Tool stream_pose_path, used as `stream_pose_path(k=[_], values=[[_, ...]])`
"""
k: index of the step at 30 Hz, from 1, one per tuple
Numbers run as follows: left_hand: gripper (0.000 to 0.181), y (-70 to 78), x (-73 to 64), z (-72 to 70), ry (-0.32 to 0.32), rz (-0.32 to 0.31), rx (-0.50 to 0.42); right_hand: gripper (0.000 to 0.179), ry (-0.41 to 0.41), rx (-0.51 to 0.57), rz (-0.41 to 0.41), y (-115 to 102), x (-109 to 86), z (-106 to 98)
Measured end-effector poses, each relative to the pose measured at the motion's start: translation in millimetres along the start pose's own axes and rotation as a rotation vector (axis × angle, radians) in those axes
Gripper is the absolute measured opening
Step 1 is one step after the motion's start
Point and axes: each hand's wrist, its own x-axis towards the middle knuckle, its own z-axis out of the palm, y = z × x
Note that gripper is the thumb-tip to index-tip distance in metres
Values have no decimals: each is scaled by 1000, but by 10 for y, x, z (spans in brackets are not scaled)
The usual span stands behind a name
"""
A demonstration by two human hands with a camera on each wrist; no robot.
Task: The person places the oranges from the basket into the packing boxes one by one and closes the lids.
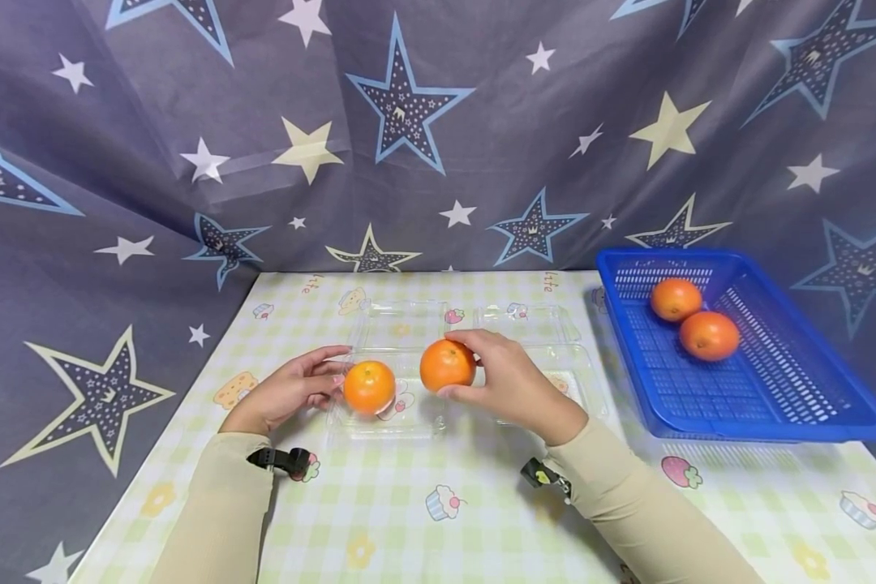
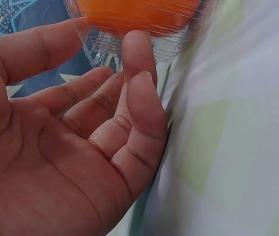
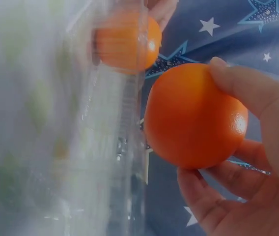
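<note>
An orange (image 1: 447,365) is in my right hand (image 1: 514,381), gripped between thumb and fingers above the gap between two clear plastic clamshell boxes. In the right wrist view this orange (image 3: 196,115) appears clear of the box wall. A second orange (image 1: 369,388) sits in the left part of the left clamshell box (image 1: 427,426). My left hand (image 1: 295,388) is at that box's left side. The left wrist view shows its loosely bent fingers (image 2: 139,54) against the clear ribbed wall, the orange (image 2: 139,14) behind it.
The right clamshell box (image 1: 584,381) stands beside the left one, both with lids raised at the back. A blue basket (image 1: 766,430) with two oranges (image 1: 710,336) stands at the right. A checked cloth covers the table (image 1: 380,511); a star-patterned curtain (image 1: 263,122) hangs behind.
</note>
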Motion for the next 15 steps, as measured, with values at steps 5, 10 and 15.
stream_pose_path(k=[5,10,15], values=[[72,-1,7,-5,4,-8,-1,73,-17,34,-34,-33,3,76],[73,8,8,-4,13,-16,-1,71,-27,39,-64,-50,8,164],[73,25,-1,5,8,-15,3,72,-29,11,-63,-52,8,252]])
